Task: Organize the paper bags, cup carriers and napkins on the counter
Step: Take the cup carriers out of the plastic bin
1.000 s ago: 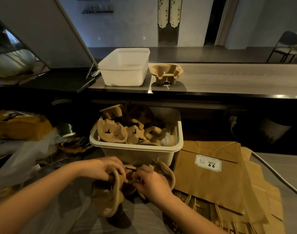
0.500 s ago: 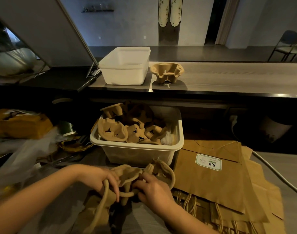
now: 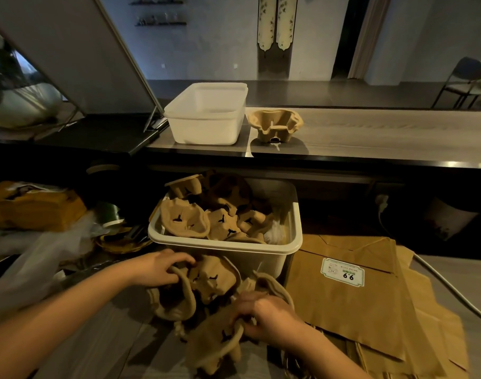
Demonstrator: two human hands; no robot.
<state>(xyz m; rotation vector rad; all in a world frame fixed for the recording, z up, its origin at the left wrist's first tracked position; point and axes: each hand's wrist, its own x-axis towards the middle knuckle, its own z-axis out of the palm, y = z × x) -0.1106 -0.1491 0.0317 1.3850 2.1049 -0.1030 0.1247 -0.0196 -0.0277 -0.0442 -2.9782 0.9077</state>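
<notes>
Pulp-brown cup carriers [image 3: 210, 279] are coming apart now. A moment ago both hands were bunched together on one clump. Now the right hand [image 3: 269, 315] has dragged a carrier down toward the person, fingers curled on its rim, while the left hand [image 3: 160, 268] grips another by its edge. It's all happening just in front of the full bin [image 3: 228, 248], beside the paper bags [image 3: 351, 305]. Looks like untangling before stacking.

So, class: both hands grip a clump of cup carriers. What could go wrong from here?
1. The left hand and right hand grip the cup carriers by thin pulp rims; tugging them apart could tear one.
2. The heaped bin sits just behind; a jerk might knock carriers out.
</notes>
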